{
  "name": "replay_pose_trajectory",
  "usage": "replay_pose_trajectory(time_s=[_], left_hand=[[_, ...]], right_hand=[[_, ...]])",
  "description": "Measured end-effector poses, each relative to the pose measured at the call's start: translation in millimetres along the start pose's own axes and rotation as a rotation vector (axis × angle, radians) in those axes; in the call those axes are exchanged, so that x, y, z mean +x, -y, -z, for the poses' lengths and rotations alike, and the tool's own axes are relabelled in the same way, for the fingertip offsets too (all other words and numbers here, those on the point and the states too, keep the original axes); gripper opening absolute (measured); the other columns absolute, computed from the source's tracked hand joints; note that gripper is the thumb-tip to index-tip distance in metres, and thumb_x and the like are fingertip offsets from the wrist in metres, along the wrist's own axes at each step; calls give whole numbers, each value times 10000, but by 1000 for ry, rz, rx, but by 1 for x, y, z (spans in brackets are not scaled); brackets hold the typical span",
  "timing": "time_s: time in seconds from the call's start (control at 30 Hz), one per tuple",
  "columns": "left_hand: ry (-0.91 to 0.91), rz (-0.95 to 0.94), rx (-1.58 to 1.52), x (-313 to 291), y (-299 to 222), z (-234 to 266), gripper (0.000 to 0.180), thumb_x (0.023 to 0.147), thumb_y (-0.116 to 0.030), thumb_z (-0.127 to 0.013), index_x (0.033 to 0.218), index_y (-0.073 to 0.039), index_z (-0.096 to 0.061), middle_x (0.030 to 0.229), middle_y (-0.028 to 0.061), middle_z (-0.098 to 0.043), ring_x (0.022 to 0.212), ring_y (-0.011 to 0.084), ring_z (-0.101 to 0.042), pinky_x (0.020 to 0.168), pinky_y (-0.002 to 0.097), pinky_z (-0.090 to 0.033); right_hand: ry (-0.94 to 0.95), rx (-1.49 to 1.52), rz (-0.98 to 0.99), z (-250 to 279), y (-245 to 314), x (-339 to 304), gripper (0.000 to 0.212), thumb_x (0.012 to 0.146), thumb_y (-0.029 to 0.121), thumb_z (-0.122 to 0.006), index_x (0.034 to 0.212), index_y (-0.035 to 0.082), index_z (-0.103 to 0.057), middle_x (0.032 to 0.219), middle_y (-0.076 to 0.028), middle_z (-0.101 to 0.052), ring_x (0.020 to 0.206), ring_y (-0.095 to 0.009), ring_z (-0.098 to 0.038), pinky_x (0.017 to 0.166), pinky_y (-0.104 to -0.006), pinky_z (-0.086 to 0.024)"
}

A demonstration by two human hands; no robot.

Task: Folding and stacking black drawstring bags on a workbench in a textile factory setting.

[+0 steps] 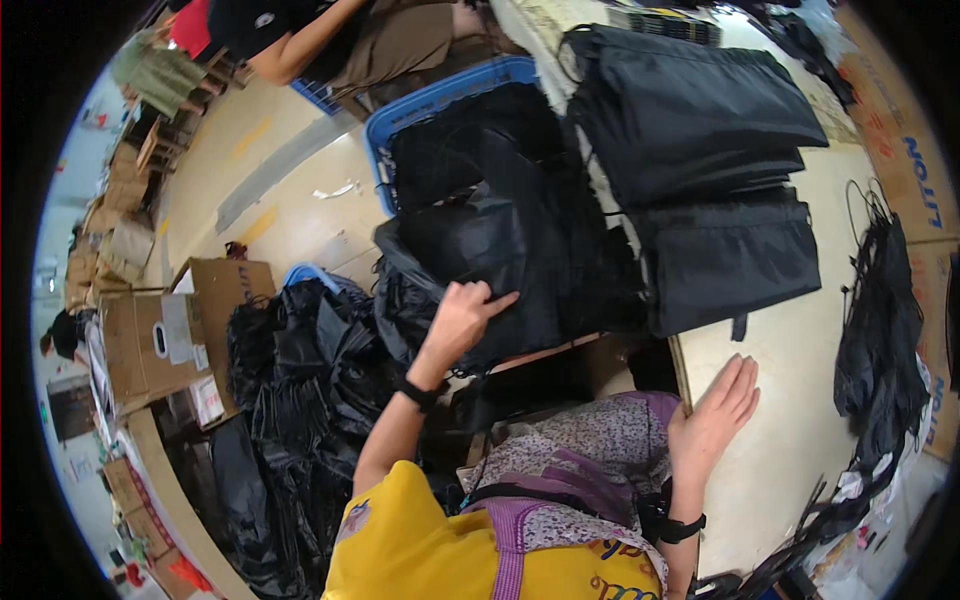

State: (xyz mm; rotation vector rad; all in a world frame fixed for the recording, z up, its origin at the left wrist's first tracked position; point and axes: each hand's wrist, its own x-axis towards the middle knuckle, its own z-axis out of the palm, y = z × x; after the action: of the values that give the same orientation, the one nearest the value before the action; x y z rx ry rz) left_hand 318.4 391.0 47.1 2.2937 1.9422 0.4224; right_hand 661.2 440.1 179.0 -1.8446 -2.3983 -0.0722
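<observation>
My left hand (462,320) is over a heap of black fabric bags (530,240), its index finger stretched along the cloth. The other fingers curl in and appear to grip a black bag (460,240); the grip itself is partly hidden. My right hand (715,412) rests flat on the pale tabletop (770,480), fingers extended and holding nothing. Just beyond its fingertips are a small black tab (739,328) and a flat black drawstring pouch (735,265). Larger black pouches (690,110) are stacked behind that one.
A blue plastic basket (450,85) stands under the bag heap. More black bags (310,390) pile up at my left near cardboard boxes (150,345). Black corded bags (880,320) hang along the table's right side by large cartons (890,140). Another person's arm (310,45) shows at the top.
</observation>
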Motion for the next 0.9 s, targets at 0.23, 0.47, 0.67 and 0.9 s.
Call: replay_pose_trajectory(time_s=[0.23, 0.47, 0.67, 0.9], left_hand=[[121, 413, -23, -91, 15, -135, 422, 795, -284, -711, 1176, -131, -617, 941, 114, -557, 917, 298, -555, 721, 407, -425], [-300, 1123, 264, -79, 77, -86, 905, 657, -391, -835, 1389, -109, -385, 1379, 157, -423, 1319, 326, -368, 1041, 551, -283], [-666, 1731, -208, -136, 163, -126, 1252, 606, -694, -768, 1522, -103, -153, 1457, 303, -311, 1340, 440, -337, 1064, 551, -325], [-37, 1367, 48, -135, 152, -116, 380, 691, -439, -797, 937, -165, -702, 1150, 101, -535, 1161, 329, -457, 956, 475, -380]], right_hand=[[-13, -44, -13, -4, -1, -3, 1001, 617, 20, -723, 1468, -48, -200, 1486, -257, -274, 1411, -389, -251, 1166, -520, -173], [-24, -73, -20, -4, 0, -1, 1007, 608, 8, -709, 1471, -51, -194, 1483, -262, -273, 1410, -399, -250, 1166, -524, -168], [-5, -52, -13, -2, 3, 0, 998, 605, 0, -693, 1467, -62, -194, 1474, -273, -275, 1407, -405, -250, 1163, -535, -164], [3, -64, -5, -2, 2, 1, 979, 603, -11, -677, 1457, -79, -204, 1463, -284, -284, 1400, -420, -254, 1162, -538, -167]])
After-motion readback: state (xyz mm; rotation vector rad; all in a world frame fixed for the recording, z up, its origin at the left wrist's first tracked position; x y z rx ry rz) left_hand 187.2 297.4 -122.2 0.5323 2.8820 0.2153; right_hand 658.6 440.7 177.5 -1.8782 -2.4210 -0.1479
